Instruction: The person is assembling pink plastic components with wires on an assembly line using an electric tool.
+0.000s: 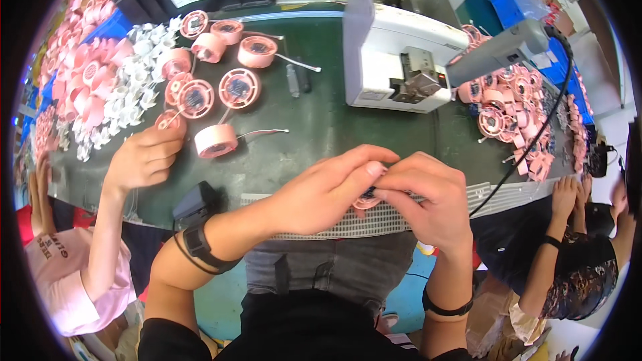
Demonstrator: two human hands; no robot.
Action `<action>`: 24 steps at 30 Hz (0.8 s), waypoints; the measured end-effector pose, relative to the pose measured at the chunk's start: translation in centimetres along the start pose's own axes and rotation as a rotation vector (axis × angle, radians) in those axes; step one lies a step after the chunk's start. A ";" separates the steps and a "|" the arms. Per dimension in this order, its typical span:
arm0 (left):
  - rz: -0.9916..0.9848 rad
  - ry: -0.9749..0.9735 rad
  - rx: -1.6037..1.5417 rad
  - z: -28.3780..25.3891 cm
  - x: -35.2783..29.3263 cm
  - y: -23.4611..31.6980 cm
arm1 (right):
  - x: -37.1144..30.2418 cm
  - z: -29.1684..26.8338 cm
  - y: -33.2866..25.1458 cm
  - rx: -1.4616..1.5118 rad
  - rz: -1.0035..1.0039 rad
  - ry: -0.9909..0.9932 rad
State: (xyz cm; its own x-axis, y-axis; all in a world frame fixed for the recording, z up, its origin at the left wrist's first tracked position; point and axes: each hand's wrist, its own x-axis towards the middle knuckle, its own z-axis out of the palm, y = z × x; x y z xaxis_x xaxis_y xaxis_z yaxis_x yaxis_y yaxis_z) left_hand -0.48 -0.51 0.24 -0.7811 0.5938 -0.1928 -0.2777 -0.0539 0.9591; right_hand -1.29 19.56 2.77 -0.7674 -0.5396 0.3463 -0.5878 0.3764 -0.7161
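Near the front edge of the table both hands meet around a small pink round motor housing (364,202) with a dark inside. My left hand (321,190) wraps it from the left, thumb on top. The fingers of my right hand (431,194) pinch at its upper right side. Most of the housing is hidden by my fingers, and any finer part between the fingertips is too small to make out. Beneath my hands lies a pale grid mat (321,230).
A white machine (394,47) stands ahead, with a grey powered screwdriver (498,50) and its black cable to the right. Finished-looking pink housings (239,88) and a screwdriver (292,80) lie left. Pink pieces (511,110) heap up right. A co-worker's hand (147,157) holds a pink part.
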 end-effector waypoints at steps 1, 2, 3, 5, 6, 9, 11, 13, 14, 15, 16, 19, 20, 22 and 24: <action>0.013 -0.019 0.000 0.1 0.3 -0.1 | 0.1 0.2 -0.1 0.027 -0.011 -0.011; 0.019 -0.020 0.005 0.1 0.1 0.0 | -0.1 0.3 -0.8 -0.045 0.028 0.081; 0.025 -0.033 0.025 0.1 0.1 0.2 | -0.3 1.0 -1.1 -0.098 0.063 0.166; 0.042 -0.052 0.042 -0.1 0.2 -0.1 | -0.1 1.8 -1.8 -0.183 0.075 0.267; 0.093 -0.044 0.068 0.1 0.5 0.4 | -0.8 2.1 -1.3 -0.072 0.180 0.368; 0.302 0.064 0.237 0.5 0.6 0.1 | -2.4 2.3 1.3 0.242 0.297 0.304; 0.397 0.116 0.311 0.7 0.5 -1.0 | -2.8 2.4 1.6 0.458 0.419 0.262; 0.498 0.147 0.379 0.7 0.5 -2.0 | -3.4 2.5 2.1 0.520 0.457 0.257; 0.527 0.111 0.371 1.0 0.6 -2.0 | -3.9 2.2 2.1 0.519 0.454 0.258; 0.558 0.071 0.359 1.2 0.7 -2.0 | -4.3 1.7 2.1 0.522 0.471 0.248; 0.566 0.065 0.356 1.3 0.8 -2.0 | -4.6 1.3 2.1 0.520 0.491 0.240; 0.529 0.106 0.436 2.0 1.5 -2.3 | -4.5 0.9 1.4 0.404 0.512 0.336; 0.585 0.163 0.491 1.8 1.6 -3.1 | -4.4 0.5 1.1 0.343 0.528 0.343; 0.491 0.159 0.412 1.2 1.3 -2.7 | -2.9 1.1 1.1 0.298 0.564 0.266; 0.328 0.137 0.259 0.1 0.2 -1.9 | -1.3 1.7 1.1 0.263 0.462 0.176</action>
State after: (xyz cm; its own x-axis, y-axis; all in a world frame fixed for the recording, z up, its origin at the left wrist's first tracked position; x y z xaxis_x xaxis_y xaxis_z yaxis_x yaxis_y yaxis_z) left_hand -0.07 -0.24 -1.63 -0.8766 0.4656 0.1218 0.1331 -0.0087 0.9911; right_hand -0.48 19.40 0.48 -0.9745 -0.2205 0.0405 -0.1140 0.3316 -0.9365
